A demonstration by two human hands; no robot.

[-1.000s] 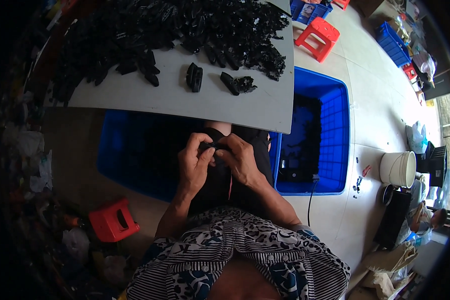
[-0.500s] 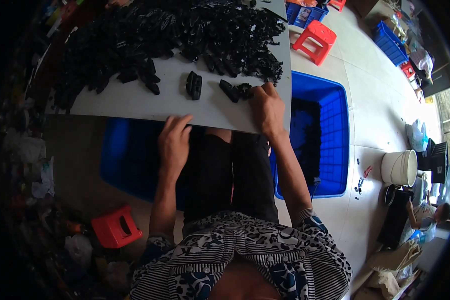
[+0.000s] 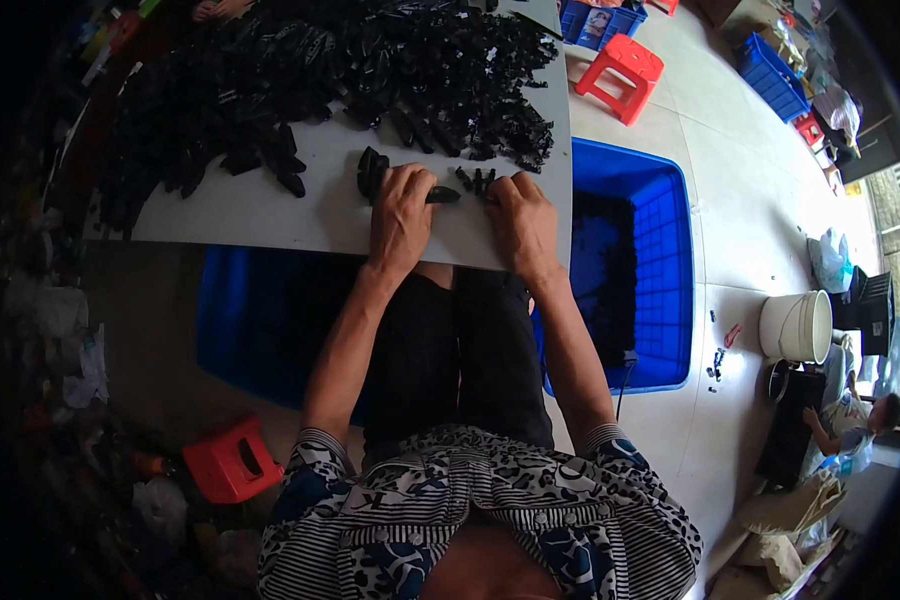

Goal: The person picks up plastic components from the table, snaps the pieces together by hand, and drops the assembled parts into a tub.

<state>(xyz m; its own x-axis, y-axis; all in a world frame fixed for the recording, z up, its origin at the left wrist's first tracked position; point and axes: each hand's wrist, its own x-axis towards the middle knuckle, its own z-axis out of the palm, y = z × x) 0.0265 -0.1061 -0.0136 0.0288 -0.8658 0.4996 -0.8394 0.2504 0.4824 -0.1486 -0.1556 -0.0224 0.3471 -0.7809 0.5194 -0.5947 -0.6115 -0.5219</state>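
Observation:
My left hand (image 3: 400,215) is over the front of the white table (image 3: 300,222), its fingers closed on an elongated black plastic part (image 3: 444,195) whose pointed end sticks out to the right. Just behind these fingers lies another black plastic part (image 3: 372,170). My right hand (image 3: 525,222) rests near the table's right corner, fingertips pinched at a small, jagged black plastic piece (image 3: 482,182). Its fingers partly hide that piece. Beyond both hands spreads a large pile of black plastic parts (image 3: 300,80), long ones to the left and small toothed ones (image 3: 510,115) to the right.
Right of the table stands a blue crate (image 3: 660,270) with dark contents; another blue crate (image 3: 270,330) is partly under the table. Red stools (image 3: 625,78) (image 3: 232,460) and a white bucket (image 3: 796,327) stand on the floor. A person (image 3: 850,430) is at the far right.
My left hand has come up from the table's front edge and closed on the elongated black part. My right hand stays by the small piece, with its fingers shifted slightly. The view has moved a little.

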